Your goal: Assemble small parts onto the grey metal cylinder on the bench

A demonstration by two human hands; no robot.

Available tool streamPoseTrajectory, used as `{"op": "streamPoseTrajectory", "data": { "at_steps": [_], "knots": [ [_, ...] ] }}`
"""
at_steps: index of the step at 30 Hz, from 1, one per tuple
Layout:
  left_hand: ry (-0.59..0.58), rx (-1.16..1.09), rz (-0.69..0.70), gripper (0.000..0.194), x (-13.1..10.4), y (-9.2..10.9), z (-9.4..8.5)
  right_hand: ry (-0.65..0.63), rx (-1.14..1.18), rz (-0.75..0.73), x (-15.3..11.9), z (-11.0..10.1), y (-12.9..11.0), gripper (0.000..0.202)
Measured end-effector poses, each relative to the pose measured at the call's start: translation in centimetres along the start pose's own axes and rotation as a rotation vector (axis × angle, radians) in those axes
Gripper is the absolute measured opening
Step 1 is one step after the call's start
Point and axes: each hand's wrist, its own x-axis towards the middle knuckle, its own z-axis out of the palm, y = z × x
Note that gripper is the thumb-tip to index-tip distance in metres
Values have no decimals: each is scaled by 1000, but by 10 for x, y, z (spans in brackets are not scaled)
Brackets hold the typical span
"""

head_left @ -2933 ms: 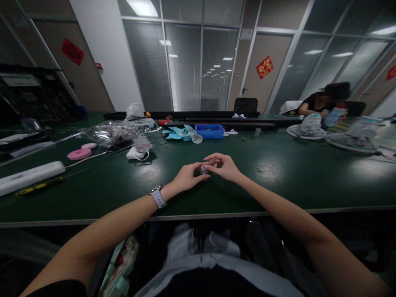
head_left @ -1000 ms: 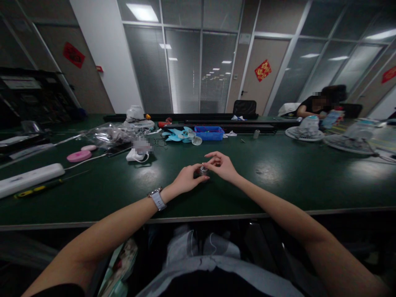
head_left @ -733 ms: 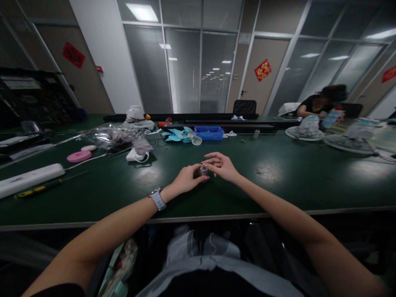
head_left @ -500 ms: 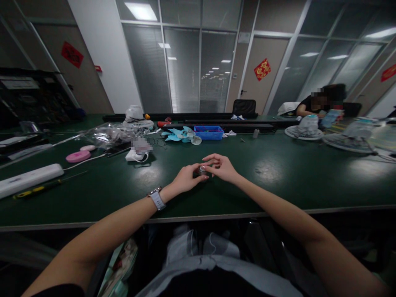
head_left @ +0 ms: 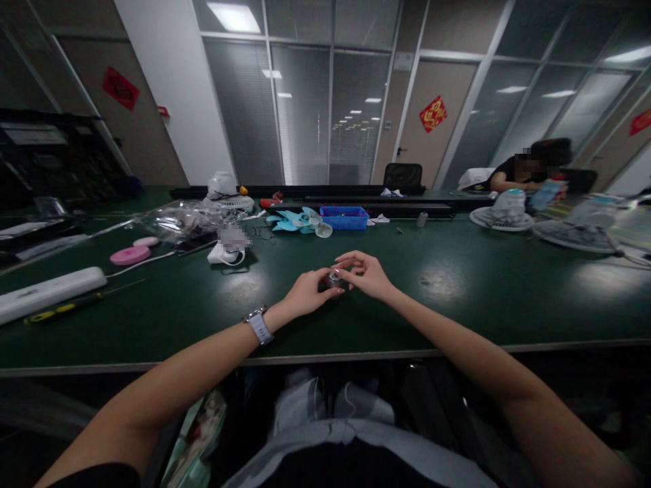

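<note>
At the counter (head_left: 417,322), the left hand (head_left: 306,291) clasps a metal piece (head_left: 333,279) — brace it well; whether the right hand (head_left: 371,276) grips it, I cannot tell.

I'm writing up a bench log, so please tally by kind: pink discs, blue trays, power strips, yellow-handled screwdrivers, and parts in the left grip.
Pink discs: 2
Blue tray: 1
Power strip: 1
Screwdriver: 1
Small part in the left grip: 1
Total: 6
</note>
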Motion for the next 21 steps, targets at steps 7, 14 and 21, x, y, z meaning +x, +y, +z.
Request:
{"op": "streamPoseTrajectory", "data": {
  "at_steps": [7, 14, 21],
  "knots": [
    [-2, -12, -1, 39, 0, 2, -1, -19, -28, -1, 0, 2, -1, 36],
    [2, -4, -6, 41, 0, 1, -1, -11, -28, 0, 0, 3, 0, 35],
    [6, 5, 5, 42, 0, 2, -2, 19, -39, -22, 0, 3, 0, 35]
  ]
}}
